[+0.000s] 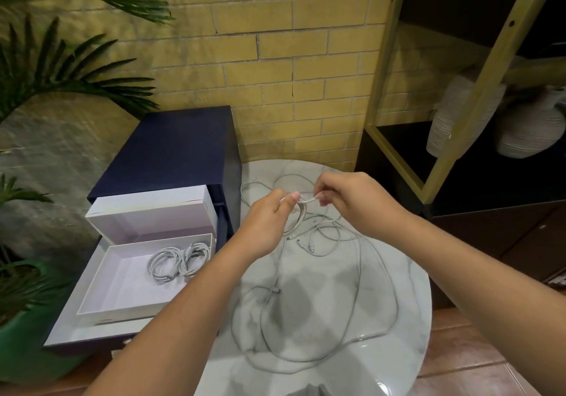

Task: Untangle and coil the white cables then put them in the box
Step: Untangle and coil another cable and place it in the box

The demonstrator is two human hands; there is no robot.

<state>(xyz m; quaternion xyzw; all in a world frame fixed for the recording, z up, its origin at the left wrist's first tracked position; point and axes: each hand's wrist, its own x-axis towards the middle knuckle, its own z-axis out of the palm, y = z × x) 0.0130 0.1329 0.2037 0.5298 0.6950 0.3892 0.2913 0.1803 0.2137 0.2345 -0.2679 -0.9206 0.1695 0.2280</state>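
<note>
Nearest the person, long loops of loose white cables sprawl over the marble tabletop. They cross one another in several places, and a few plug ends lie bare in the middle of the heap.

Just beyond, both hands work above the tangle. The left hand pinches the top of a small, partly wound coil that hangs below its fingers. The right hand pinches a short stretch of the same cable close beside it, its other fingers curled in. The step in hand looks like winding, so one cable is being gathered turn by turn while the rest wait on the tabletop.

To the left, off the tabletop, the open white box sits on a pulled-out drawer of a dark blue cabinet. Two finished coils already lie side by side in its far corner, and a second white tray stands behind it. Farthest off is a yellow brick wall.

So the task seems partway through. The next move likely calls for the right hand to draw more slack free of the heap without dragging the crossing loops along. It would then lay each new turn onto the coil while the left keeps its pinch tight enough that the earlier turns do not spring open.
</note>
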